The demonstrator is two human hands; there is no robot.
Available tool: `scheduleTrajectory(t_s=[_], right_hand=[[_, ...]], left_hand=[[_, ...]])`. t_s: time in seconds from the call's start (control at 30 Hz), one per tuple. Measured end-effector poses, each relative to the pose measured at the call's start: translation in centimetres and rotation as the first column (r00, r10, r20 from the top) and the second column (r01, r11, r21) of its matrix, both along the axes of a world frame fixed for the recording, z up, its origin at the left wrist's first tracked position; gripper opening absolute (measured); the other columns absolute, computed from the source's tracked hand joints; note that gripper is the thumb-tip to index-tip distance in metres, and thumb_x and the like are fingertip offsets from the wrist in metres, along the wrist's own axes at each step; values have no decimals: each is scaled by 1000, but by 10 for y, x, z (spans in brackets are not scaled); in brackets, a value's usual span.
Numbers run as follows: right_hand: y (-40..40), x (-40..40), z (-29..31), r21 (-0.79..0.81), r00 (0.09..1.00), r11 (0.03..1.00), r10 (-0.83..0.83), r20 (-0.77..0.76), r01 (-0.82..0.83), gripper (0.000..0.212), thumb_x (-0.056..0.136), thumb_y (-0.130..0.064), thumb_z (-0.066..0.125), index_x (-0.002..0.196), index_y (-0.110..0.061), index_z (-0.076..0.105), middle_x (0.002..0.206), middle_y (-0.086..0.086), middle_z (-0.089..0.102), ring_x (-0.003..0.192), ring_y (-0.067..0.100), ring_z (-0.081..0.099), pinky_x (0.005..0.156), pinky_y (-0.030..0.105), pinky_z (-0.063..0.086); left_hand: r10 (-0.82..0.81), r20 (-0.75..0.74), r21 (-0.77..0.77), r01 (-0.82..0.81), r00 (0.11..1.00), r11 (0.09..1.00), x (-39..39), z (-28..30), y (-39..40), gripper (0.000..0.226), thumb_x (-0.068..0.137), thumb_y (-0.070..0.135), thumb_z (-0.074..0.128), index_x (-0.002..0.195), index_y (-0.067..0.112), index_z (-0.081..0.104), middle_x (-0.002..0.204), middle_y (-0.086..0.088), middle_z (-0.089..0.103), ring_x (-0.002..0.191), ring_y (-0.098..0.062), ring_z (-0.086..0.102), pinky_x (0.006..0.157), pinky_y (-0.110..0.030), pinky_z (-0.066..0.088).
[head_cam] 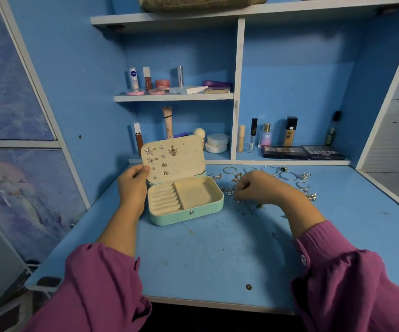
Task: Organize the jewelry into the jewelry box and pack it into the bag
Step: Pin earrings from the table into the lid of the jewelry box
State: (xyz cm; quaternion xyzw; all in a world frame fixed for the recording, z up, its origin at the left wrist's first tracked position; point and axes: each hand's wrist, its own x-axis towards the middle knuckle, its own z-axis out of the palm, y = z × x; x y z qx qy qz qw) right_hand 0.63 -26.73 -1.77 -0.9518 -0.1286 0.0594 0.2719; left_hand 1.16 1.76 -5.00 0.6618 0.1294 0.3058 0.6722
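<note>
A mint-green jewelry box (186, 215) stands open on the blue desk, its cream lid (184, 161) raised with several earrings pinned in it. The ring rolls and the side compartment hold nothing. My left hand (132, 185) grips the lid's left edge, thumb on the inner face. My right hand (256, 186) rests to the right of the box, fingers curled down over small pieces of jewelry (244, 207) on the desk; whether it pinches one is hidden. More jewelry, hoops (287, 176) and rings, lies scattered behind the right hand.
Cosmetics stand on the shelves behind: bottles (265, 135), makeup palettes (301, 152), round white jars (217, 142). A woven bag (193, 3) sits on the top shelf. The desk's front edge (217, 305) is near my sleeves. A patterned cabinet panel (13, 116) borders the left.
</note>
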Motion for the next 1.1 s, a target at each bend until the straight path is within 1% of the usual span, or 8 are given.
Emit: scheduleTrajectory(t_s=[0.1, 0.23, 0.5, 0.63, 0.77, 0.87, 0.97, 1.1], right_hand=[[0, -1, 3, 162, 1000, 987, -18, 15, 15, 7, 83, -18, 69, 76, -20, 68, 76, -2, 68, 63, 13, 56, 54, 24, 47], [-2, -2, 4, 382, 998, 923, -27, -63, 49, 9, 84, -10, 69, 92, -13, 69, 75, 9, 70, 63, 16, 57, 64, 32, 48], [-2, -2, 4, 594, 979, 794, -10, -205, 132, 4, 89, -7, 64, 87, -5, 67, 75, 14, 67, 62, 11, 65, 50, 19, 45], [-2, -4, 7, 640, 970, 755, 25, -242, 141, 5, 85, -1, 66, 90, -3, 68, 75, 11, 69, 63, 11, 67, 51, 17, 49], [1, -6, 7, 650, 970, 746, 21, -241, 145, 5, 84, -1, 68, 89, -1, 69, 71, 9, 69, 60, 9, 67, 52, 17, 50], [3, -6, 6, 659, 973, 737, 3, -231, 154, 4, 84, -3, 68, 88, -2, 68, 71, 11, 69, 59, 9, 66, 52, 17, 48], [5, -6, 5, 658, 975, 737, -10, -221, 156, 6, 84, -2, 68, 89, 0, 69, 72, 12, 69, 61, 11, 65, 51, 17, 48], [9, -7, 4, 660, 980, 737, -16, -200, 146, 3, 85, -4, 67, 85, -4, 70, 70, 10, 69, 57, 8, 64, 52, 18, 45]], left_hand=[[5, -5, 9, -5, 1000, 1000, 0, -1, 1, 18, 93, 10, 58, 109, 5, 66, 99, -3, 66, 73, 1, 59, 56, -5, 44], [5, -7, 4, -5, 1000, 1000, 0, 0, 0, 18, 93, 9, 57, 108, 4, 66, 95, -3, 65, 72, 0, 58, 54, -4, 44], [-17, -6, -26, 17, 1000, 1000, -2, 1, 0, 16, 93, 9, 58, 107, 6, 65, 88, 5, 64, 74, 0, 59, 55, -7, 46], [-45, -10, -61, 44, 999, 997, -1, 1, 2, 19, 93, 10, 59, 109, 6, 66, 87, 7, 65, 74, -3, 61, 62, -17, 48], [-53, -15, -42, 52, 998, 998, 0, 1, 2, 15, 94, 12, 58, 107, 11, 65, 87, 6, 64, 66, 0, 56, 50, -9, 44], [-72, -20, -39, 72, 997, 997, -2, 2, 3, 13, 93, 13, 59, 106, 13, 64, 89, 7, 64, 68, 0, 56, 50, -7, 43], [-92, -31, -36, 91, 995, 995, -1, 2, 6, 18, 91, 15, 62, 106, 8, 67, 97, 1, 69, 74, -3, 61, 56, -13, 45], [-123, -31, -76, 121, 992, 990, -1, 2, 7, 9, 91, 14, 62, 97, 14, 69, 99, -5, 71, 75, -7, 66, 69, -24, 54]])
